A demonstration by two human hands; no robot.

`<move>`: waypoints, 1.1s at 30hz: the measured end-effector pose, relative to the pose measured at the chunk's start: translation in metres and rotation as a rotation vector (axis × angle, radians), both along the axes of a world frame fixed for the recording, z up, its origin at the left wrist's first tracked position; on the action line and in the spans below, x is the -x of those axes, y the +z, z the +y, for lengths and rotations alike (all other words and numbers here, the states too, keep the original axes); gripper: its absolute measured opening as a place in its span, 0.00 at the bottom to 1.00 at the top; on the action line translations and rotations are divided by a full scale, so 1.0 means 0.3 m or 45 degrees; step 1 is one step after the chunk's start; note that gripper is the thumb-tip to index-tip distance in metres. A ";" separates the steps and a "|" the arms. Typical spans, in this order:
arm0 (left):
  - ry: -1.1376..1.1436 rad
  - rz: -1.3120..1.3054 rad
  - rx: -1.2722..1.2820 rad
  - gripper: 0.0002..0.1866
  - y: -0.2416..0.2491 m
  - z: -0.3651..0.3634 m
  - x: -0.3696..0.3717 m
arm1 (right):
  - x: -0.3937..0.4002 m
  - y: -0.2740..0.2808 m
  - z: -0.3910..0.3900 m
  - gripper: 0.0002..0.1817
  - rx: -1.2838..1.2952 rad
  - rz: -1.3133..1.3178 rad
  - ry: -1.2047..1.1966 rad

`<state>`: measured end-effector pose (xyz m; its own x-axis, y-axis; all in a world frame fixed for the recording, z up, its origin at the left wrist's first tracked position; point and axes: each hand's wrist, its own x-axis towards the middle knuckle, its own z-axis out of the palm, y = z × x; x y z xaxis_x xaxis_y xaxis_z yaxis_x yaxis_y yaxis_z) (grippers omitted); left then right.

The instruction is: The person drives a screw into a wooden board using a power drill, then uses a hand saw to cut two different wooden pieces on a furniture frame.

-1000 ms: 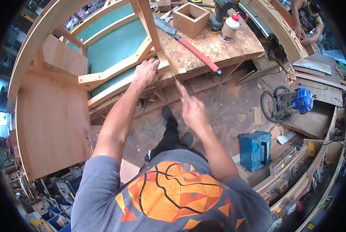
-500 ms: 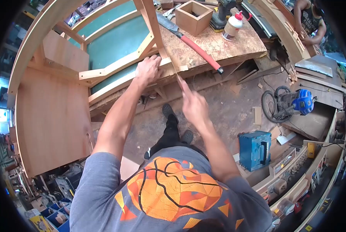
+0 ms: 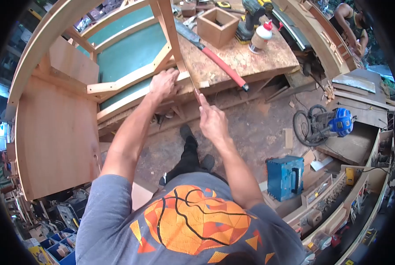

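Observation:
At the bench's front edge, my left hand point(image 3: 164, 85) is closed over a pale wooden rail point(image 3: 135, 96) of a large frame, fingers curled round it near its right end. My right hand point(image 3: 214, 123) grips the handle of a narrow handsaw point(image 3: 195, 91), index finger stretched along it. Its thin blade is seen edge-on, right at the end of the rail. Beside the blade, a small wood offcut point(image 3: 204, 84) lies on the bench edge. The wooden frame point(image 3: 164, 31) rises behind my left hand, with green panels point(image 3: 129, 51) between its members.
On the workbench point(image 3: 268, 62) are a red-handled saw point(image 3: 224, 67), a wooden box point(image 3: 218, 27), a cordless drill point(image 3: 250, 20) and a glue bottle point(image 3: 261, 36). A blue vacuum point(image 3: 341, 120) and a teal case point(image 3: 285, 176) stand at right. Another person point(image 3: 350, 26) works far right.
My right hand and the saw have drawn back slightly toward me relative to the rail. My left hand stays on the rail. The whole view has shifted a little.

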<state>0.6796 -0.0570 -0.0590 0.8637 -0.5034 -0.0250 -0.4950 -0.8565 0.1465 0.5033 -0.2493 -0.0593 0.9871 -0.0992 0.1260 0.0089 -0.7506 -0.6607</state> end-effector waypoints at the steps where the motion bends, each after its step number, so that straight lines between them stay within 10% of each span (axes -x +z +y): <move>1: -0.006 0.011 -0.046 0.23 0.022 -0.006 0.013 | 0.074 0.004 -0.014 0.28 -0.009 0.035 -0.006; 33: 0.005 0.039 -0.011 0.22 0.023 -0.008 0.005 | -0.007 0.034 -0.015 0.27 0.000 -0.036 0.045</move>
